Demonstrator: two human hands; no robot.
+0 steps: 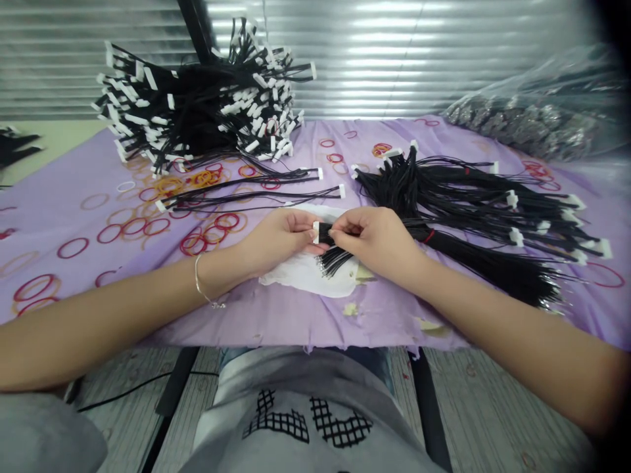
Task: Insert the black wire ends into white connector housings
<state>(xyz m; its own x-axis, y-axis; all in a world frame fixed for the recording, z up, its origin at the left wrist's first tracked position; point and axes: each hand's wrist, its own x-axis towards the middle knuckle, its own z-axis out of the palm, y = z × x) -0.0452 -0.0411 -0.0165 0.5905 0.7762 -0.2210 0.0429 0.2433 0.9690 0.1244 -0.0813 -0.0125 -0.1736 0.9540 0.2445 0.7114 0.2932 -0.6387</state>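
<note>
In the middle of the table, over a white cloth patch (315, 284), my left hand (283, 240) pinches a small white connector housing (316, 232). Black wires run out of the housing toward my right hand (377, 238), whose thumb and forefinger are closed on wires close to it. A bundle of loose black wires (340, 261) with bare metal terminals lies beneath the right fingers. More of the bundle, tied with a red band (430, 235), stretches out to the right behind that hand. Exactly which wire the right fingertips hold is too small to make out.
A tall heap of black wire harnesses (197, 105) with white connectors stands at the back left. More harnesses (463, 190) lie at the right. Red and yellow rubber bands (135, 226) are scattered over the purple tablecloth (236, 322). A clear plastic bag (537, 118) fills the back right.
</note>
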